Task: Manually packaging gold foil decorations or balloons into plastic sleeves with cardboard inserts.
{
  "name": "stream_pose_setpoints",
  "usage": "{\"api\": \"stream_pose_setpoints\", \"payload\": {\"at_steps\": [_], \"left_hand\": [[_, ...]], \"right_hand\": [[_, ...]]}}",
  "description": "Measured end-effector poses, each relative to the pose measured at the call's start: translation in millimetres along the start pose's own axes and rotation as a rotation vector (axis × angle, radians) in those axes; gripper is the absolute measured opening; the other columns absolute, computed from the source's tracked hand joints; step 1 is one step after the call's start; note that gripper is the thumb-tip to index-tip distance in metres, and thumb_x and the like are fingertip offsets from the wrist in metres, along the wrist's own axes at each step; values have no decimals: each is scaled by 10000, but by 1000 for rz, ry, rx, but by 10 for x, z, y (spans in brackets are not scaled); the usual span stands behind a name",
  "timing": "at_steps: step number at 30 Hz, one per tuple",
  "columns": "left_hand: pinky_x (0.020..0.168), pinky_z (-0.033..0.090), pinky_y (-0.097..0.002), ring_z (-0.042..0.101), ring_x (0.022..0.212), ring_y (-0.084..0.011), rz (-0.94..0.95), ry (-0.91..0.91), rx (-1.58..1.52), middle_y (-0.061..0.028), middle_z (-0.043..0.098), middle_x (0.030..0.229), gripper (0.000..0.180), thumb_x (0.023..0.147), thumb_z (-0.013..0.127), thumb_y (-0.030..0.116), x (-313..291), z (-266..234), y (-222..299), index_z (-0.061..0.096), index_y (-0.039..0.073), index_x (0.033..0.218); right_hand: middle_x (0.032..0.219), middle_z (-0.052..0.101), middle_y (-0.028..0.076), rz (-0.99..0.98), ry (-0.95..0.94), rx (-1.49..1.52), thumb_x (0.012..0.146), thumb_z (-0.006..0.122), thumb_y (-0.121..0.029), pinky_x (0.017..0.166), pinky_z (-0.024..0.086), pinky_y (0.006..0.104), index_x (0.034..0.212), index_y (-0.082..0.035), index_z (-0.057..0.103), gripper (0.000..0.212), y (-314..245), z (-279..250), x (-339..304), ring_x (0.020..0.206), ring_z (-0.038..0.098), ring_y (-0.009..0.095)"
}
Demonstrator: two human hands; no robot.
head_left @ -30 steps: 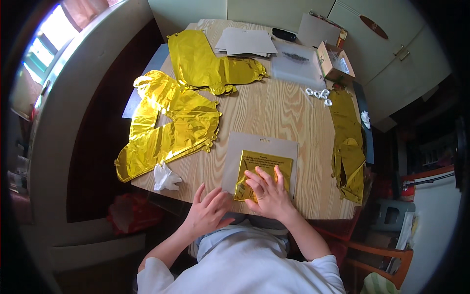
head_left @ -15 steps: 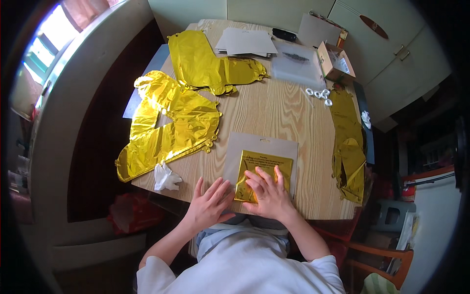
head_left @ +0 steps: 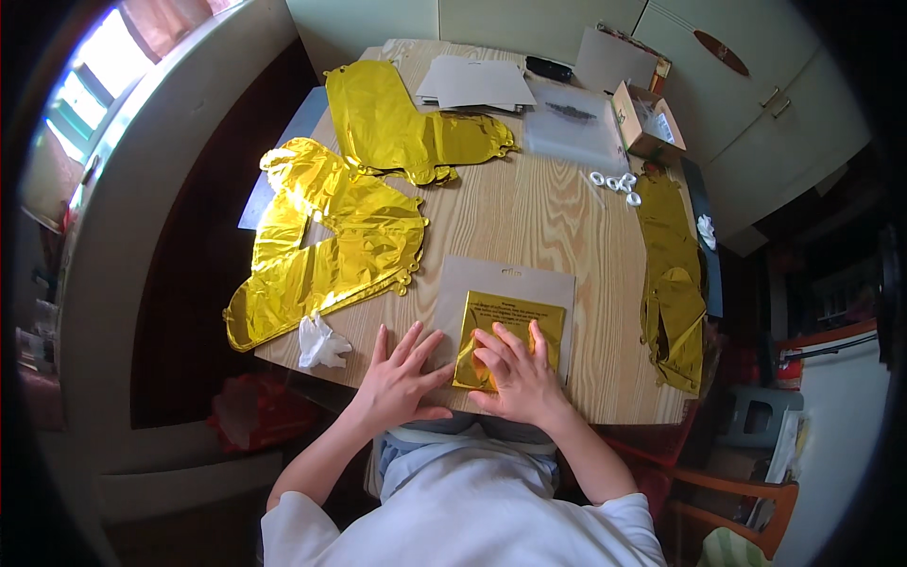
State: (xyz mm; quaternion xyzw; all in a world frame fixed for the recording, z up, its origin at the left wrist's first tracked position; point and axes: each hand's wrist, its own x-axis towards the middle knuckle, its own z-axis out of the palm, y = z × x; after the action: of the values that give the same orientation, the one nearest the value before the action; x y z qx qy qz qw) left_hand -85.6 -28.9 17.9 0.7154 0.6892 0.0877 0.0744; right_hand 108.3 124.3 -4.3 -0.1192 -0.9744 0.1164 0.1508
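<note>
A folded gold foil balloon point(head_left: 515, 309), squared off and printed with dark text, lies on a grey card point(head_left: 455, 283) with a hanging slot at its far edge. My right hand point(head_left: 520, 373) rests spread on the near half of the foil, pressing it to the card. Just left of the card, my left hand point(head_left: 402, 380) lies on the table edge, fingers apart, holding nothing. A crumpled white glove or tissue point(head_left: 322, 342) sits to the left of that hand.
Flat gold foil balloons point(head_left: 368, 246) cover the table's left, with more point(head_left: 383, 113) behind and a pile point(head_left: 673, 283) at the right edge. A card stack point(head_left: 477, 80), clear plastic bags point(head_left: 576, 132), white rolls point(head_left: 628, 181) and a cardboard box point(head_left: 647, 121) stand at the back.
My left hand has shifted slightly up and left, its fingers spreading a little more. The right hand and the folded foil stay in place.
</note>
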Motion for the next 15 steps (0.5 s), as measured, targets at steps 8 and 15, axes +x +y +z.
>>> {"api": "stream_pose_setpoints", "payload": {"at_steps": [8,15], "left_hand": [[1086,173,-694,252,1424,-374,12,-18,-2,-115,362,1497,655,759,603,686,19,-16,-4,622,263,1258],[1087,168,-697,244,1427,-373,17,-18,-12,-105,356,1503,667,746,616,687,6,0,-20,623,263,1260]], "right_hand": [[1325,500,35,-154,49,83,811,696,-318,1076,303,558,1184,-130,551,442,-23,-34,-39,1245,463,223],[1223,579,61,-170,39,195,810,709,-173,1054,405,438,1181,-103,625,387,-96,-62,-67,1156,553,210]]}}
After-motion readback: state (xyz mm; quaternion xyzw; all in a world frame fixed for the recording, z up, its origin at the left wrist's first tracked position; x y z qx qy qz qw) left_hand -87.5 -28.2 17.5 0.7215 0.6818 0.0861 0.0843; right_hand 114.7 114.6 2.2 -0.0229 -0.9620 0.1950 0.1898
